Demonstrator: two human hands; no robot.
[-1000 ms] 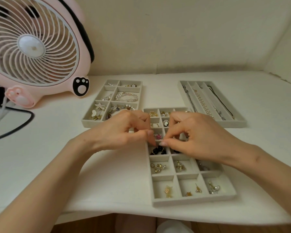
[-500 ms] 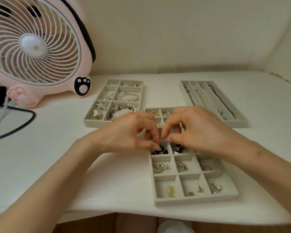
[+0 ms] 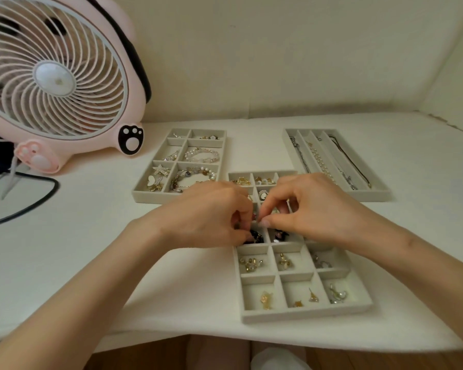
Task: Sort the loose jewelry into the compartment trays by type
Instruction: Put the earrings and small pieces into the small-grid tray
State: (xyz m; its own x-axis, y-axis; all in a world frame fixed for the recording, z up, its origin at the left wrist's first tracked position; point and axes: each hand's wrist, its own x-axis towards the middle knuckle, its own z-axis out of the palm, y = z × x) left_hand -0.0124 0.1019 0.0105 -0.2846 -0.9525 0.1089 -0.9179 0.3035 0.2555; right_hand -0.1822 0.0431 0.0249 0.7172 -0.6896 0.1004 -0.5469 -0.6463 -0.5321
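Observation:
The grey earring tray point(image 3: 305, 314), divided into many small compartments, lies in front of me with small gold and silver earrings in it. My left hand point(image 3: 206, 214) and my right hand point(image 3: 310, 206) meet over its middle rows. Both hands pinch a small earring point(image 3: 255, 217) between their fingertips, and the fingers hide most of it. Just below the fingertips, dark beaded pieces point(image 3: 257, 237) sit in two compartments. A bracelet tray point(image 3: 145, 196) with pearl bracelets and brooches lies at the back left. A necklace tray point(image 3: 372, 196) with chains in long slots lies at the back right.
A pink desk fan point(image 3: 56, 78) stands at the back left, and its black cable point(image 3: 38, 201) loops over the white table. Walls close off the back and the right side. The table's front edge runs just below the earring tray.
Both hands have stayed together over the earring tray. The pinching fingertips have shifted slightly away from me, uncovering the dark beaded pieces.

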